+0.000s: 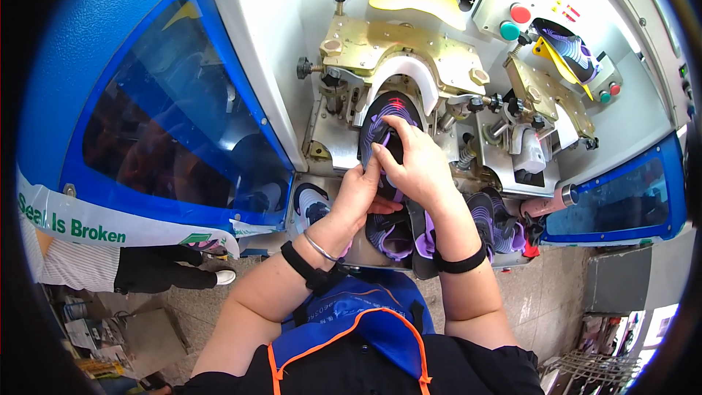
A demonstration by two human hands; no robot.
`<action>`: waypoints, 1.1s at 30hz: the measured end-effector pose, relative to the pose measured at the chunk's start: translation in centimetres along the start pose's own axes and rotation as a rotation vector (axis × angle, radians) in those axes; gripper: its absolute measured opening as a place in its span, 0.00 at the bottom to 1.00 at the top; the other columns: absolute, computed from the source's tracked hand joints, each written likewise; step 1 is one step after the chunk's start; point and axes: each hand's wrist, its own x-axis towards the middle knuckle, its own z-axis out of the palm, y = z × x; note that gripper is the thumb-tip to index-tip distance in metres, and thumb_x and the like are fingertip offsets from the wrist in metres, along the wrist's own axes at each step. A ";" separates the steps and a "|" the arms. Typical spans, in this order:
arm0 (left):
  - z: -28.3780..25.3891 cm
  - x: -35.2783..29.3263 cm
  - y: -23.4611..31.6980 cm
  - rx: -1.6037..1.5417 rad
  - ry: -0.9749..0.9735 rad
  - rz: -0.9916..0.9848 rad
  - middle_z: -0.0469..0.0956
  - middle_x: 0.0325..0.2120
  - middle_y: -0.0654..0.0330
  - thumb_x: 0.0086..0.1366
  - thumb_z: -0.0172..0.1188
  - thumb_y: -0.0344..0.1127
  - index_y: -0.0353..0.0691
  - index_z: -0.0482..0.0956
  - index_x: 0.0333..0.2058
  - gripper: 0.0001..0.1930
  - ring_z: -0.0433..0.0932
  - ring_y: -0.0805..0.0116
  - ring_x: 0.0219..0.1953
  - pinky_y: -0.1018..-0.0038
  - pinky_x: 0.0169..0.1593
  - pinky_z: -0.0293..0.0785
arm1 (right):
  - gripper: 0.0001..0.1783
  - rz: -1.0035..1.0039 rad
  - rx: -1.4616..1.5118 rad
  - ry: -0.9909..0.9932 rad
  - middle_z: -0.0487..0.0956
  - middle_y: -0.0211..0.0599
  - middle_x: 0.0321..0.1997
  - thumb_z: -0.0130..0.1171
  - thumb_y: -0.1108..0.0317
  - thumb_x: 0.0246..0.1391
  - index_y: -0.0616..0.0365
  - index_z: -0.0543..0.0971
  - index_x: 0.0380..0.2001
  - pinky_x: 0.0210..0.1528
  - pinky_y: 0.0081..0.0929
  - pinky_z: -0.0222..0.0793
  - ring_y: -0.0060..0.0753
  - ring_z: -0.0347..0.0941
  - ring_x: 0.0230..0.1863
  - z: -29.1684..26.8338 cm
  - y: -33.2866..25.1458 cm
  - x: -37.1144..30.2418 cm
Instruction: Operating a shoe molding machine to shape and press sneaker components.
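A black shoe upper with purple wavy lines (373, 123) has its toe end inside the white curved pad (399, 67) of a brass-coloured machine head (398, 38). Red light marks fall on the toe. My left hand (358, 192) grips the upper's near left side, thumb on top and fingers partly hidden below. My right hand (424, 164) holds it from the right, with the index fingertip on top near the toe and the thumb by the opening. Just below my hands lies another black and purple shoe upper (391, 240).
More purple-lined uppers (497, 221) sit right of my forearm, beside a pink bottle (550, 202). A second machine station (537, 102) stands at right, below a panel with red and green buttons (515, 20). A blue-framed guard window (183, 117) borders the left; a person in dark trousers (157, 267) stands beyond.
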 end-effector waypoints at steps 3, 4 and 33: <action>0.1 -0.2 0.1 0.067 -0.006 -0.021 0.80 0.36 0.50 0.62 0.42 0.74 0.30 0.68 0.52 0.45 0.84 0.59 0.24 0.76 0.23 0.83 | 0.27 -0.006 0.008 -0.001 0.78 0.51 0.48 0.59 0.54 0.55 0.53 0.71 0.55 0.55 0.43 0.69 0.55 0.73 0.51 0.1 0.2 -0.1; 0.1 -0.2 0.0 0.078 0.000 -0.012 0.80 0.36 0.50 0.62 0.42 0.73 0.29 0.68 0.52 0.44 0.84 0.59 0.24 0.76 0.23 0.83 | 0.27 -0.006 0.010 -0.005 0.78 0.51 0.48 0.59 0.54 0.55 0.53 0.71 0.55 0.55 0.43 0.69 0.55 0.73 0.51 0.1 0.2 -0.1; -2.4 0.8 -4.5 0.158 0.109 0.070 0.80 0.26 0.52 0.63 0.54 0.67 0.31 0.73 0.36 0.35 0.84 0.61 0.23 0.74 0.27 0.83 | 0.29 -0.103 -0.254 0.076 0.66 0.47 0.68 0.59 0.53 0.54 0.54 0.69 0.57 0.67 0.57 0.55 0.55 0.58 0.70 3.1 1.8 -3.3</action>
